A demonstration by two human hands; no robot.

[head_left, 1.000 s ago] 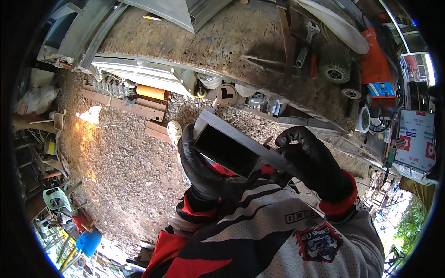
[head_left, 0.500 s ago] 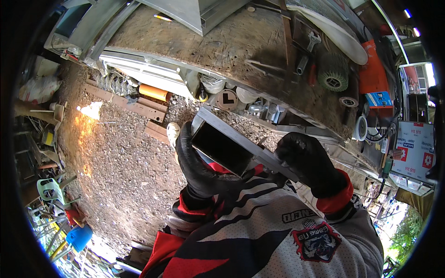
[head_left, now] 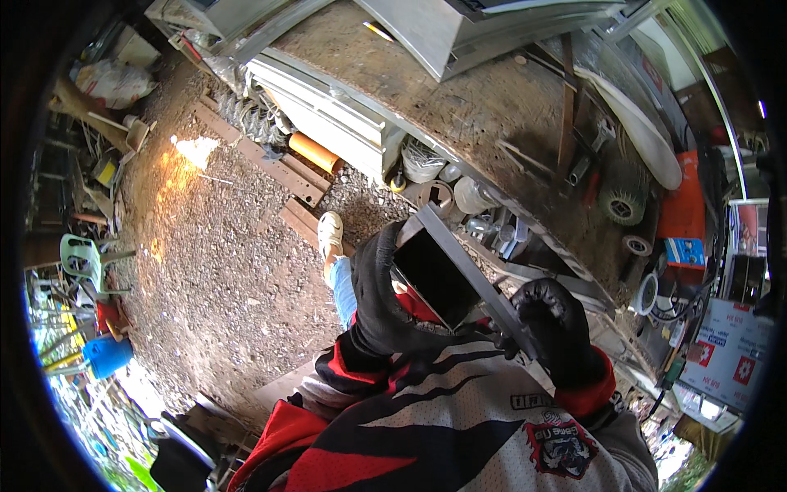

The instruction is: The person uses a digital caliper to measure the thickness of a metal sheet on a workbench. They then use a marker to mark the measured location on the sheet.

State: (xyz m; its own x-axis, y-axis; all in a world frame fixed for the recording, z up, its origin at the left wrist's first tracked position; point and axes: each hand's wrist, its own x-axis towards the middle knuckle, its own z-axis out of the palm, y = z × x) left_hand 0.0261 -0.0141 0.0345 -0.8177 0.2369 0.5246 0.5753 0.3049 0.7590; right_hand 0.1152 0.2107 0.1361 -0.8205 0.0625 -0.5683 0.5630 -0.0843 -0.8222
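Both hands wear black gloves, and between them in front of my chest is a tilted grey metal frame with a black rectangular middle. I cannot tell whether that middle is a dark panel or a deep opening. My left hand is wrapped round the frame's left side and lower edge. Closed at the lower right end of the frame's long bar is my right hand, its fingers curled. Parts of the fingers on both hands are hidden behind the frame or the glove backs.
A worn wooden workbench runs across the top right, bearing a wrench, a wire wheel brush and a large grey metal piece. On the gravel ground lie brown steel bars and an orange cylinder. A pale green chair stands left.
My view has turned, so the bench sits further right. The frame, still held in both hands, is tilted more steeply. More of my leg and shoe shows beside my left hand.
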